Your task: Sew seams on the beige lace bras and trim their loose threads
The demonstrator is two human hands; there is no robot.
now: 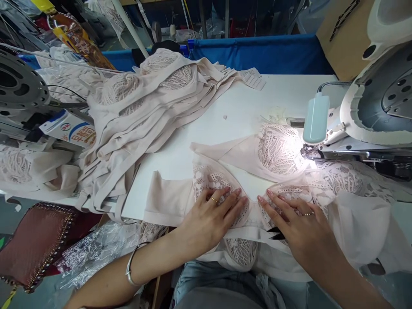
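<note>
A pale pink lace bra [170, 193] lies spread on the white table. My left hand [212, 214] rests on its left cup, fingers stretched out over the lace. On the other cup lies my right hand [296, 219], its fingertips extended on the fabric near the centre. Two dark pointed blades, apparently of thread snips [277, 234], stick out from under my right palm; the rest of them is hidden. Beyond the hands, another lace cup [280, 150] with a pale fabric piece sits under the lit needle area of the sewing machine [363, 128].
Stacked bras [154, 103] cover the table's left side. A printed carton [71, 128] and a second machine [22, 81] stand farther left, with a bottle [77, 38] behind. More bra pieces [241, 253] hang over my lap. A cardboard box [347, 38] is at the back right.
</note>
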